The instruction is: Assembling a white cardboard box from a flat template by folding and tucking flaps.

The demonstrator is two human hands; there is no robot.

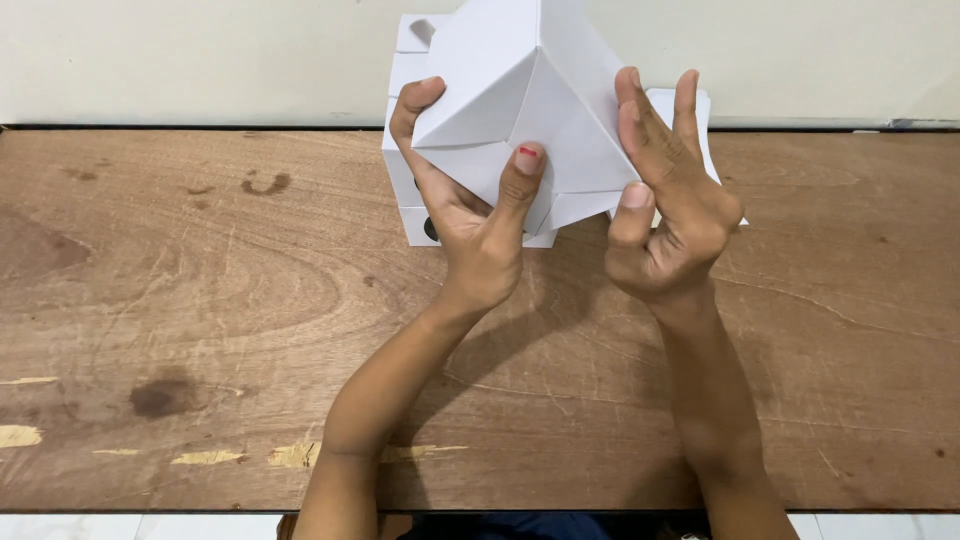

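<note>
we are folding a white paper box held up in the upper middle of the frame

our left hand (478, 215) is grasping the half-formed white folded-paper box (530, 110), thumb pressed on its front flap, while our right hand (665, 200) is lying flat-fingered against its right face, touching rather than clenching. we are judging it best to keep the thumb firm on the crease. a stack of white paper boxes (410, 200) is sitting just behind on the brown wooden table (200, 300).
</note>
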